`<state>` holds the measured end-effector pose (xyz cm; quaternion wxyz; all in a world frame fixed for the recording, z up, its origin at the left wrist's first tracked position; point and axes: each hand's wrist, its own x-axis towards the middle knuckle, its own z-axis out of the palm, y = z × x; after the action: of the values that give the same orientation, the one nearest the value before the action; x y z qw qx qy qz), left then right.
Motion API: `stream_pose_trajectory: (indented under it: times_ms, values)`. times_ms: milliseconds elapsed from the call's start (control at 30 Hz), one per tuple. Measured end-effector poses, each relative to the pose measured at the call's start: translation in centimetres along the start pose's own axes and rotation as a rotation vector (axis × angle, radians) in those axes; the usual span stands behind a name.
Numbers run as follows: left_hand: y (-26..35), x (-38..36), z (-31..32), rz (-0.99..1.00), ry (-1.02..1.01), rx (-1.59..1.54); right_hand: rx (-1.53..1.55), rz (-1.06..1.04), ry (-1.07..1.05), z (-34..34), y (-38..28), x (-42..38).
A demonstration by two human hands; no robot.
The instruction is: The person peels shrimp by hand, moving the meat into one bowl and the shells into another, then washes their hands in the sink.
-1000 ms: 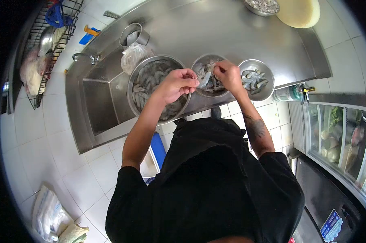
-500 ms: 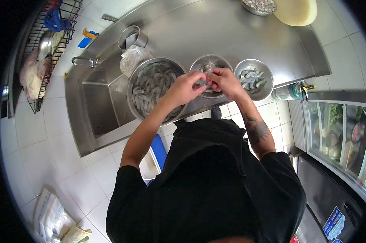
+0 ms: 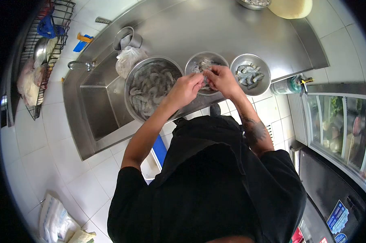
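Both hands meet over the near rim of the middle steel bowl, which holds what look like shrimp shells and heads. My left hand is closed, fingertips pinched on a shrimp that the fingers mostly cover. Against it, my right hand pinches at the same shrimp with thumb and forefinger. To the left is a large steel bowl full of grey, whole-looking shrimp. On the right stands a smaller steel bowl with peeled-looking shrimp.
A sink basin with a faucet lies left of the bowls. Behind the large bowl sit a tied plastic bag and a metal pot. A round pale board and another bowl are at the back. A glass-front fridge stands right.
My fingers have closed in tighter, and the left hand has turned so the shrimp seen between the hands is now mostly hidden. The whole view has shifted slightly; the bowls stay put.
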<state>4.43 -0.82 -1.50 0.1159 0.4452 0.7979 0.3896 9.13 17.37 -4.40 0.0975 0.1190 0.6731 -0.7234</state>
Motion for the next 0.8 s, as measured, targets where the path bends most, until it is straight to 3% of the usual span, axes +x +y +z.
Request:
stream_pose_trajectory:
  times_ms: [167,267,500,700,800]
  values:
    - [0.9,0.3,0.4,0.045,0.161,0.023,0.134,0.001,-0.019,-0.4,-0.1,-0.2]
    - [0.2,0.4,0.3,0.086,0.057,0.116,0.107,-0.001,-0.033,-0.6,-0.9,-0.5]
    - [0.4,0.3,0.3,0.062,0.023,0.062,0.166,0.044,-0.017,-1.3,-0.1,-1.3]
    - [-0.4,-0.7,0.7,-0.040,0.140,-0.133,0.231,0.026,-0.033,-4.3,0.9,-1.9]
    - [-1.1,-0.3,0.3,-0.101,0.119,-0.178,-0.151,-0.057,-0.036,-6.9,0.4,-3.0]
